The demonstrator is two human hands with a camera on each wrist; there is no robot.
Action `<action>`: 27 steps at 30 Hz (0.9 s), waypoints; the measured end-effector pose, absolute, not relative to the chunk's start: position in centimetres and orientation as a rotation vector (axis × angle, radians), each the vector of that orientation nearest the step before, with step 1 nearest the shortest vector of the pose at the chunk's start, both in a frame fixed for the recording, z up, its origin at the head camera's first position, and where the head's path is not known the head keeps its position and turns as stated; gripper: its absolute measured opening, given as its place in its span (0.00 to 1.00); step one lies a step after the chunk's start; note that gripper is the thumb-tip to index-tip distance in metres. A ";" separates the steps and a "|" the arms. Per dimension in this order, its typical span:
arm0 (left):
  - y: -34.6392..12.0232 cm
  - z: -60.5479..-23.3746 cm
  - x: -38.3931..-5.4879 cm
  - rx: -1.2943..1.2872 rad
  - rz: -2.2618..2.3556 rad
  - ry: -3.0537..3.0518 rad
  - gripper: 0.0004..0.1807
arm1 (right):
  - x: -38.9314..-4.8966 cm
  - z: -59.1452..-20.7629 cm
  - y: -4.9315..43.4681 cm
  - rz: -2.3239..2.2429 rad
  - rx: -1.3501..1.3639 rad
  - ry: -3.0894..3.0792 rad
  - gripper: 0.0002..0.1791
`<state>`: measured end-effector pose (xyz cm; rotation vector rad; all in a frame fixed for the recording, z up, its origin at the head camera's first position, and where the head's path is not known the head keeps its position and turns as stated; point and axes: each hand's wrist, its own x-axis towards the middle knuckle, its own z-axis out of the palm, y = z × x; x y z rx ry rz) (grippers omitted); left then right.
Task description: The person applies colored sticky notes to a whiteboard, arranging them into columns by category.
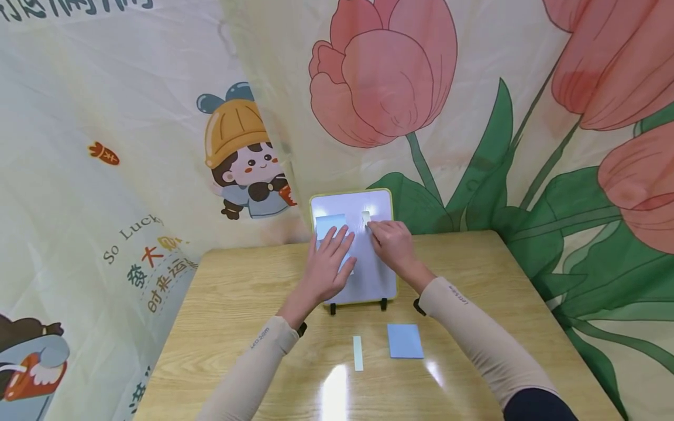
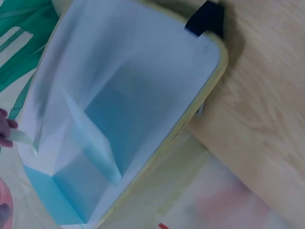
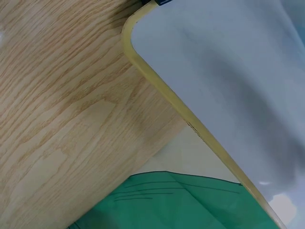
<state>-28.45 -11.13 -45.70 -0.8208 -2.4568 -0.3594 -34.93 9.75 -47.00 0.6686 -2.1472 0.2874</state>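
Observation:
A whiteboard [image 1: 368,280] with a yellow frame stands upright on the table. Two light blue sticky notes [image 2: 52,198] are on its left half, and the lower note [image 2: 97,138] has a part lifting off the surface. My left hand [image 1: 326,269], fingers spread, is over these notes and partly hides them. At the upper right of the board, my right hand [image 1: 395,242] pinches a small pale paper strip [image 1: 365,218]. In the left wrist view, the strip hangs from the fingertips [image 2: 5,128] against the board.
Black feet [image 1: 384,304] hold up the board. On the wooden table [image 1: 253,292] in front lie a pale green strip [image 1: 358,353] and a blue sticky-note pad [image 1: 405,341]. Behind hangs a printed cloth [image 1: 337,169] with tulips and cartoon figures.

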 end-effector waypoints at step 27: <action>-7.4 -44.0 -36.3 -0.956 0.034 -2.893 0.36 | -34.9 -48.4 10.2 0.347 0.677 -2.295 0.13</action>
